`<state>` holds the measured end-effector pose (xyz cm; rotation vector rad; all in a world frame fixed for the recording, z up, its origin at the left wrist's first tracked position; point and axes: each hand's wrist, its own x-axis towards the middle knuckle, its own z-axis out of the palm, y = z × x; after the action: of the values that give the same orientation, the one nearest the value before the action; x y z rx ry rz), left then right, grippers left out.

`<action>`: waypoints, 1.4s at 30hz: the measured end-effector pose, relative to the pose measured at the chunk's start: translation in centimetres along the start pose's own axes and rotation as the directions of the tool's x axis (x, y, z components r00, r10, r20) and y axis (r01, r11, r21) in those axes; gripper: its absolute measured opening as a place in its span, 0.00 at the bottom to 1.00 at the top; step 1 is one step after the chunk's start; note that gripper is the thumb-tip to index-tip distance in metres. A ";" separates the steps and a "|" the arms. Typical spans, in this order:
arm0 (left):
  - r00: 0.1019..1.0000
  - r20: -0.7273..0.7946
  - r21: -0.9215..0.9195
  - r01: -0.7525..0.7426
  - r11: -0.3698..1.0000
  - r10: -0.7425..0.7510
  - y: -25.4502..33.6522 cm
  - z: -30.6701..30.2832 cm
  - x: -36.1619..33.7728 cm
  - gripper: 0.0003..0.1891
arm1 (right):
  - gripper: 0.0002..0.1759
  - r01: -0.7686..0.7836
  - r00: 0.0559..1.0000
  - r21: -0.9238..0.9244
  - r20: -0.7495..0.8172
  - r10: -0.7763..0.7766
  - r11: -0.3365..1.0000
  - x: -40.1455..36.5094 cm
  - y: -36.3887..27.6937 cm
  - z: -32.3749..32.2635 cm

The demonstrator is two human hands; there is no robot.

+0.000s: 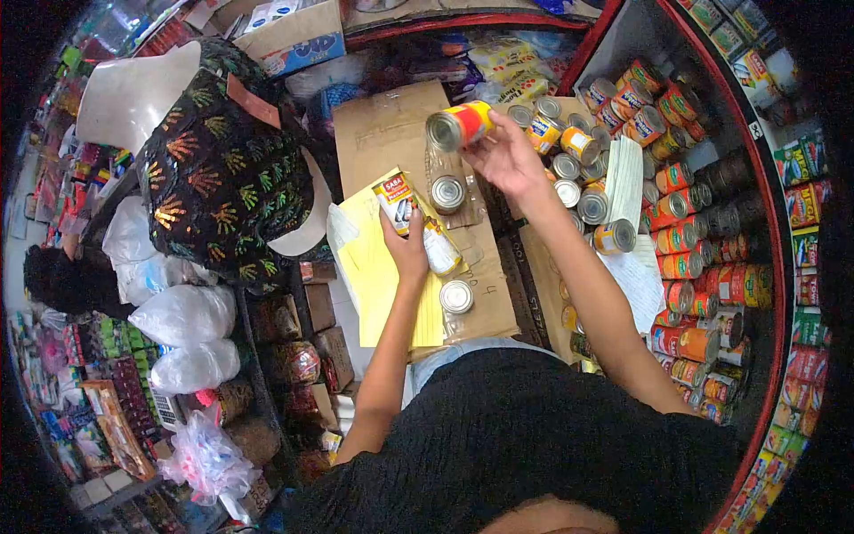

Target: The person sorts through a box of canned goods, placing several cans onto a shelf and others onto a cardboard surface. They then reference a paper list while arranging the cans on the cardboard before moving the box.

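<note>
My right hand is raised over the far part of the cardboard, its fingers gripping a red and yellow food can held on its side. My left hand is closed around a tall white and red can marked SABA, above a yellow lined pad. Touching or close beside that hand is another white and yellow can, tilted. Two short cans stand on the cardboard: one darker can beyond the left hand and one silver-topped can nearer my body.
Several loose cans crowd the right side, with folded papers among them. Stacked cans fill a red-edged shelf. At left are a mannequin torso in patterned black cloth and white plastic bags.
</note>
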<state>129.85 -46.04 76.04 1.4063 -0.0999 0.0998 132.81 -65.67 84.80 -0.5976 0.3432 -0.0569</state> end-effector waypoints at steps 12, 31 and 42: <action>1.000 -0.018 -0.011 0.015 1.000 -0.016 0.7 0.3 -0.2 0.21 | 0.28 -0.332 0.927 0.424 0.310 0.210 0.842 -5.2 0.2 0.1; 1.000 -0.016 -0.004 -0.015 1.000 0.015 -0.5 0.1 0.1 0.22 | 0.34 -0.368 0.885 0.404 0.428 0.182 0.838 -5.5 0.1 0.1; 1.000 -0.007 0.003 -0.013 1.000 0.013 -0.7 -0.1 0.0 0.20 | 0.21 -0.128 0.961 0.151 0.262 0.085 0.980 0.0 -5.0 2.1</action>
<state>129.94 -46.03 75.33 1.4079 -0.1033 0.1153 133.78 -68.67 89.25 -0.4136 0.1186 0.0940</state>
